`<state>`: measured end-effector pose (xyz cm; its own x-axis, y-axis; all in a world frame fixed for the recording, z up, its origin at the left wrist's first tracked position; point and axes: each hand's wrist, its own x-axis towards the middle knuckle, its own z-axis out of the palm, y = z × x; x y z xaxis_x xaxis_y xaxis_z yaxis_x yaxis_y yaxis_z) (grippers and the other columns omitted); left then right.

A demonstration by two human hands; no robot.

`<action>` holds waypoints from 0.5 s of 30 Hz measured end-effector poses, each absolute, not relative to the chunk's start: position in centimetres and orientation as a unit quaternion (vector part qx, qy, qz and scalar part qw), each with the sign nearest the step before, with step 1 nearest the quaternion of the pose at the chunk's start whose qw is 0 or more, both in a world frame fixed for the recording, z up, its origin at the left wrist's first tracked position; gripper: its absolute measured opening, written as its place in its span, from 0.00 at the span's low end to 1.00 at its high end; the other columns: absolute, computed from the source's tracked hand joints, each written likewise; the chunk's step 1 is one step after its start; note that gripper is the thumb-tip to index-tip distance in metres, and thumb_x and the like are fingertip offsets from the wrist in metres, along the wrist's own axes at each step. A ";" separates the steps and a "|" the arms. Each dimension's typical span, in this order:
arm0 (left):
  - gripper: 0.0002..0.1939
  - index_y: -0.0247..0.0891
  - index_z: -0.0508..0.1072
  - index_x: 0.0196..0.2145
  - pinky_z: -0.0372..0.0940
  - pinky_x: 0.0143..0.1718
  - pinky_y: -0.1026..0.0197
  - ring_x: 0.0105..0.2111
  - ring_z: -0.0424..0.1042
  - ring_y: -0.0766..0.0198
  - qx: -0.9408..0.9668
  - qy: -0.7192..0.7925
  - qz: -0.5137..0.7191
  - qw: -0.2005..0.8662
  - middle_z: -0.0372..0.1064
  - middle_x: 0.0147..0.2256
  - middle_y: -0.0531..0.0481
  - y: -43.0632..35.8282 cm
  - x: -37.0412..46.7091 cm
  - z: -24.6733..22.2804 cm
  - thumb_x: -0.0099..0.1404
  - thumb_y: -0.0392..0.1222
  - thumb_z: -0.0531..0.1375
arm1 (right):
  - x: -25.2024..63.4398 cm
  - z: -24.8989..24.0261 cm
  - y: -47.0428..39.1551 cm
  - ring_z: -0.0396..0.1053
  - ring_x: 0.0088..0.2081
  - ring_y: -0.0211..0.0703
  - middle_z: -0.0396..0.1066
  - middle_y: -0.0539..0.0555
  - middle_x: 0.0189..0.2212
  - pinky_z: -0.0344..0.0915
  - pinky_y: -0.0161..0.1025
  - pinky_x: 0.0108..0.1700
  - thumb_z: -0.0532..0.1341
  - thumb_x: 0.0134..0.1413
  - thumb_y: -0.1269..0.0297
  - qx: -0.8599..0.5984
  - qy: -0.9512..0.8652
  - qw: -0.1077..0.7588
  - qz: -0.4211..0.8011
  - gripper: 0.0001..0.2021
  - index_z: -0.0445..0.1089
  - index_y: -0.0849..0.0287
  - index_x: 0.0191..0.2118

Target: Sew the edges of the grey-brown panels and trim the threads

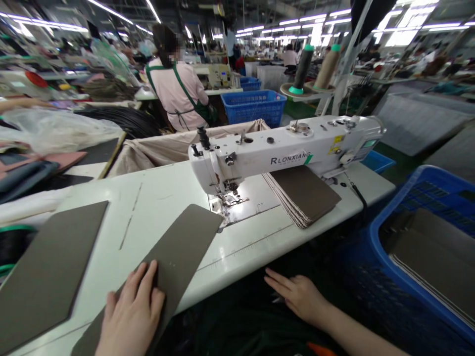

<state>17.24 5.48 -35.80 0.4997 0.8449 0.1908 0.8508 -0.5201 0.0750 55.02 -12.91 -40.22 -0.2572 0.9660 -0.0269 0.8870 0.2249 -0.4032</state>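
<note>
My left hand (131,306) lies with fingers spread on a long grey-brown panel (185,242), pressing it to the white sewing table. The panel's far end reaches the presser foot (227,199) of the sewing machine (256,155); whether it lies under the foot I cannot tell. In front of the table edge, my right hand (299,295) has two fingers stretched out. A small pointed metal tool (277,299) shows below them, mostly hidden by the hand. At the left rests another grey-brown panel (48,267), apart from the hand.
Beneath the machine arm sits a stack of brown panels (306,193). A blue basket (382,222) holding more panels stands at the right. Behind the machine are a cloth-lined bin (148,155), a blue crate (254,106) and a seated person (181,91). Thread cones (328,66) stand above.
</note>
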 end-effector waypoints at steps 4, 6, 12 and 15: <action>0.33 0.46 0.42 0.68 0.47 0.64 0.36 0.66 0.47 0.46 -0.863 -0.492 -0.117 -0.021 0.47 0.67 0.43 4.3 16.9 -36.1 0.68 0.39 0.47 | 55.0 -40.6 -14.3 0.74 0.40 0.44 0.75 0.53 0.45 0.67 0.39 0.42 0.53 0.58 0.73 -0.666 -0.677 0.192 0.249 0.22 0.63 0.52 0.58; 0.35 0.50 0.41 0.69 0.44 0.66 0.38 0.67 0.46 0.49 -0.887 -0.448 -0.108 -0.038 0.46 0.67 0.48 4.7 17.9 -35.9 0.67 0.39 0.48 | 54.9 -39.0 -13.8 0.73 0.34 0.42 0.75 0.50 0.34 0.65 0.37 0.37 0.52 0.63 0.67 -0.702 -0.621 0.234 0.260 0.10 0.68 0.54 0.46; 0.34 0.47 0.42 0.69 0.42 0.67 0.41 0.67 0.45 0.52 -0.926 -0.365 -0.082 -0.052 0.45 0.68 0.50 6.4 22.0 -35.2 0.67 0.39 0.47 | 54.4 -35.8 -11.9 0.69 0.28 0.41 0.68 0.47 0.28 0.61 0.35 0.32 0.50 0.67 0.58 -0.725 -0.574 0.278 0.258 0.09 0.60 0.54 0.36; 0.33 0.46 0.43 0.68 0.42 0.67 0.41 0.67 0.45 0.52 -0.930 -0.355 -0.083 -0.045 0.45 0.68 0.49 6.4 22.9 -35.0 0.68 0.39 0.47 | 54.0 -36.2 -11.7 0.68 0.27 0.40 0.67 0.47 0.27 0.59 0.35 0.30 0.51 0.67 0.58 -0.726 -0.565 0.288 0.265 0.09 0.59 0.54 0.36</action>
<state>22.88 6.44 -35.00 0.7342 0.6679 0.1220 0.6529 -0.7438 0.1433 53.96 -11.69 -36.16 0.2211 0.9735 -0.0591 0.6685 -0.1954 -0.7176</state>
